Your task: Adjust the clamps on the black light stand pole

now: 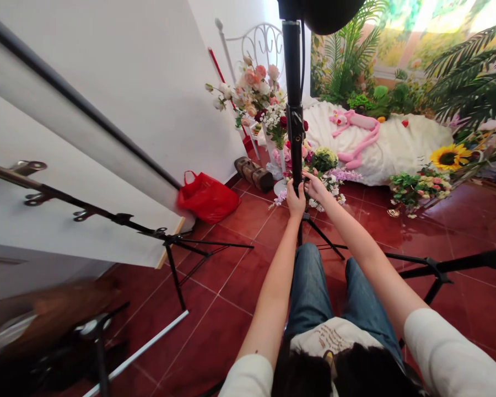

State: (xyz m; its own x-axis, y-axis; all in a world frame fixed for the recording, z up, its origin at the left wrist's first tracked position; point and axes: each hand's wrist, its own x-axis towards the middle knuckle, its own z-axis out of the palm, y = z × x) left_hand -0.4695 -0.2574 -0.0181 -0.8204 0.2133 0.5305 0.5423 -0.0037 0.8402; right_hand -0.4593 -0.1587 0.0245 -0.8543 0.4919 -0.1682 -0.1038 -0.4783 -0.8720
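The left hand [296, 199] is wrapped around the black light stand [294, 124], while the right hand [315, 186] meets its side, fingertip grip unclear. The stand rises from the tiled floor [242, 270] before the bed [400, 146]'s left end; firm left-hand support should steady it for careful right-hand fingerwork.

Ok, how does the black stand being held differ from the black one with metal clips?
The left hand grips the held stand, the right hand close against it; no hand is on the clip stand. The held stand carries a dark, cropped head; the clip stand bears metal clips. Both are black with spread legs.
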